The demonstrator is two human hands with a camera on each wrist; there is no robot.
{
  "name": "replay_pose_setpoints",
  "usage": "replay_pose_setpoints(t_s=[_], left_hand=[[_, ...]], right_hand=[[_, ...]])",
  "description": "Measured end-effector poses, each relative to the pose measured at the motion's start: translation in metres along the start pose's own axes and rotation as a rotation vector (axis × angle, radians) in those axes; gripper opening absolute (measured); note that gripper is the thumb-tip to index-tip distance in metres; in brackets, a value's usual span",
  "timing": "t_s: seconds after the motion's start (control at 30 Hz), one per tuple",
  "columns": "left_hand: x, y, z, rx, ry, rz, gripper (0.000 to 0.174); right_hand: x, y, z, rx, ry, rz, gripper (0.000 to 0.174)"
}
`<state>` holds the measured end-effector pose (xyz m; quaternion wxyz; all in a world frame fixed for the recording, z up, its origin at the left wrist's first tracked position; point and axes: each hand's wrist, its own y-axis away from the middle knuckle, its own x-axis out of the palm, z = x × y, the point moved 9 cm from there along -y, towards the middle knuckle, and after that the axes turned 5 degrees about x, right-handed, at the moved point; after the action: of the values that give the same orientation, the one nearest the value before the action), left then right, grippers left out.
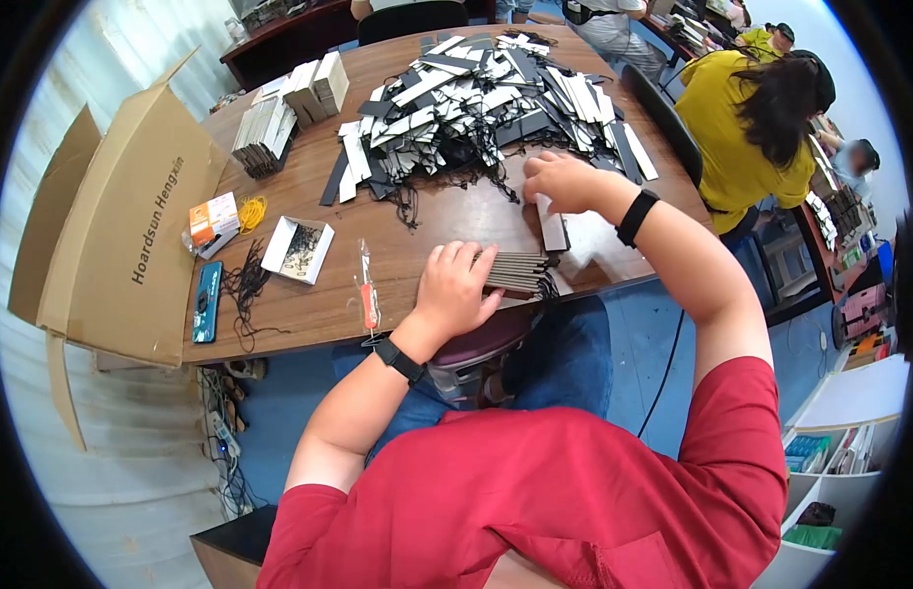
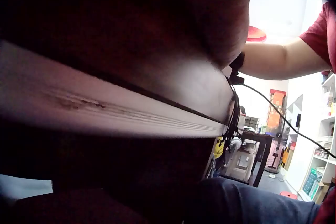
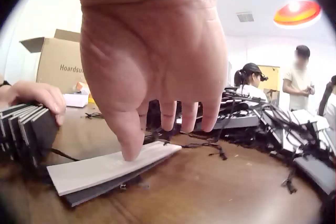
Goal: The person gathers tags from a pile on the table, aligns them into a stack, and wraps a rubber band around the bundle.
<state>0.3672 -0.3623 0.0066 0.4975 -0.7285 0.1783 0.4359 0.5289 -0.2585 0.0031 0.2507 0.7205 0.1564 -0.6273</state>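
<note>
At the table's front edge, the left hand (image 1: 456, 290) rests on a row of dark strips (image 1: 520, 272) standing on edge, its fingers curled over their end. In the right wrist view the same row (image 3: 29, 132) stands beside the left hand (image 3: 39, 98). Farther right, the right hand (image 1: 564, 185) is at a white-topped strip (image 1: 552, 226); the right wrist view shows the thumb of the right hand (image 3: 152, 77) on the white face of this strip (image 3: 105, 169), with a dark layer under it. The left wrist view is mostly dark.
A large heap of black and white strips with cords (image 1: 476, 98) covers the table's far part. On the left are stacked strips (image 1: 265, 137), a carton (image 1: 132, 226), a small white box (image 1: 297, 250), a phone (image 1: 207, 302) and an orange-handled tool (image 1: 369, 306). Other people sit nearby.
</note>
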Motion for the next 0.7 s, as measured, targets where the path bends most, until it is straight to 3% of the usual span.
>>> replay_pose_setpoints(t_s=[0.2,0.3,0.33,0.43,0.5,0.57,0.63,0.7], left_hand=[[0.0,0.0,-0.001,-0.002,-0.009,0.004,0.06],[0.001,0.001,-0.001,-0.006,-0.015,-0.002,0.06],[0.001,0.001,-0.001,-0.007,-0.017,-0.004,0.06],[0.001,0.001,0.0,-0.013,-0.015,0.0,0.059],[0.001,0.002,0.001,-0.018,-0.016,-0.002,0.059],[0.003,0.002,0.001,-0.023,-0.009,-0.001,0.059],[0.002,0.001,0.001,-0.018,-0.001,0.007,0.059],[0.001,0.001,0.001,-0.015,-0.01,0.006,0.06]], right_hand=[[0.025,0.02,-0.047,0.133,-0.12,0.064,0.033],[0.03,0.034,-0.063,0.209,-0.079,0.207,0.034],[0.028,0.039,-0.068,0.152,-0.055,0.15,0.032],[0.035,0.049,-0.099,0.231,-0.316,0.291,0.028],[-0.004,0.064,-0.105,0.32,-0.481,0.316,0.019],[-0.036,0.076,-0.114,0.27,-0.97,0.082,0.012],[-0.061,0.077,-0.128,0.306,-1.094,-0.252,0.01],[-0.089,0.071,-0.137,0.425,-0.615,-0.69,0.013]])
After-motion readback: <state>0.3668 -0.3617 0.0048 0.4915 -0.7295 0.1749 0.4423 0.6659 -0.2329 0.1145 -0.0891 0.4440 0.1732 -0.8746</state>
